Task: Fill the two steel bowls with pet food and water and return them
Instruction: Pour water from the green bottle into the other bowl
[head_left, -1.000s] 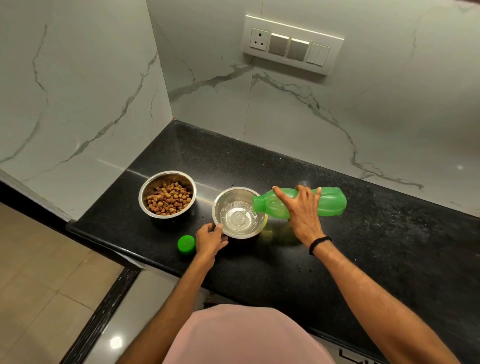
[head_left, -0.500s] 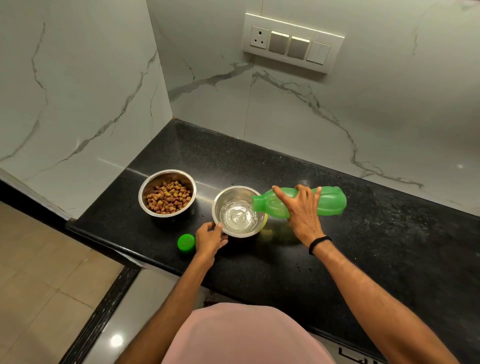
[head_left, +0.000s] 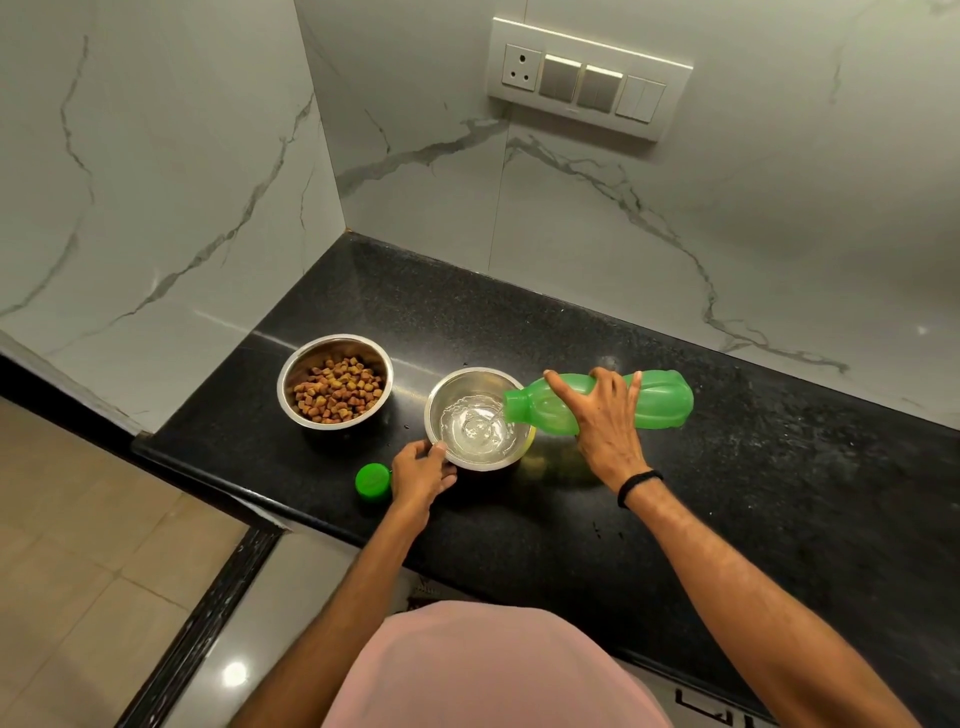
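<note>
The food bowl (head_left: 311, 358), left of the water bowl (head_left: 457, 375), is filled with brown pellets, so the food part looks done. The water part is under way. The bottle (head_left: 660, 400) is held on its side just right of the water bowl, with its mouth over the rim. It is gripped by the right hand (head_left: 605, 415). A thin stream of water is seen, and the bowl looks only part full. The bowl's near rim is pinched by the left hand (head_left: 421, 475). The cap (head_left: 372, 481) is lying just left of that hand. The pouring is yet to be finished, and both bowls are yet to be carried back.

The water left in the bottle cannot be made out. The place for the bowls is not seen. The left fingers below the rim are hidden.
</note>
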